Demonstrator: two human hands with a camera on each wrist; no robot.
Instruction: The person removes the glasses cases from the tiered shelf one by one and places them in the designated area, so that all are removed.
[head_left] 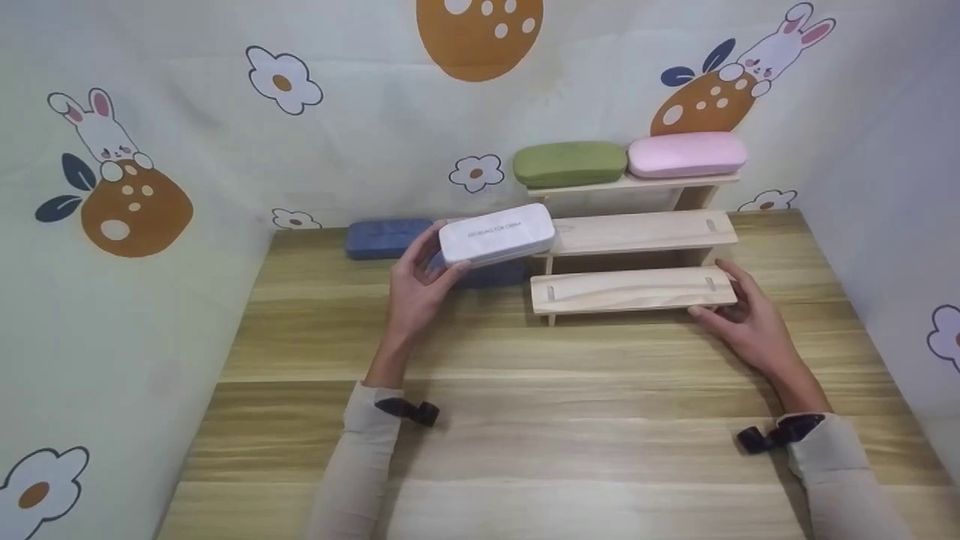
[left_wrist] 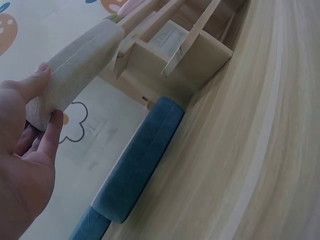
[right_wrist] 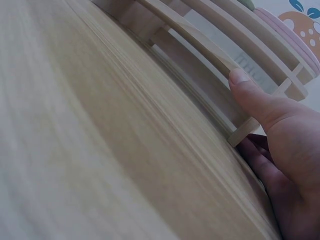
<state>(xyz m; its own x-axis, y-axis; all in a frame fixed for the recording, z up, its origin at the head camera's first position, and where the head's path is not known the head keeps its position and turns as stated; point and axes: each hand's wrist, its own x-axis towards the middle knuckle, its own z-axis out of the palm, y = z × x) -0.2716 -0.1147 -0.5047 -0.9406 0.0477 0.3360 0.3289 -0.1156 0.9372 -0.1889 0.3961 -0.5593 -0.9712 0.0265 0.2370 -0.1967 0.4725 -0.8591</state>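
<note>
My left hand [head_left: 416,292] grips a white glasses case [head_left: 496,234] by its left end, thumb at the front and fingers behind. The case is raised and slightly tilted beside a three-step wooden rack [head_left: 634,291]; small printing shows on its lid. In the left wrist view the white case [left_wrist: 75,70] hangs above a blue glasses case [left_wrist: 140,160]. My right hand [head_left: 750,326] holds the right end of the rack's lowest step. The right wrist view shows the thumb of that hand [right_wrist: 295,145] on the step's front edge, with the other fingers partly hidden behind the end.
On the top step lie a green glasses case [head_left: 570,163] and a pink glasses case [head_left: 687,154], side by side. One blue case [head_left: 386,238] lies at the back left of the wood-grain table [head_left: 525,420]; another [head_left: 491,274] is partly covered by the white case. Patterned cloth walls [head_left: 360,150] surround the table.
</note>
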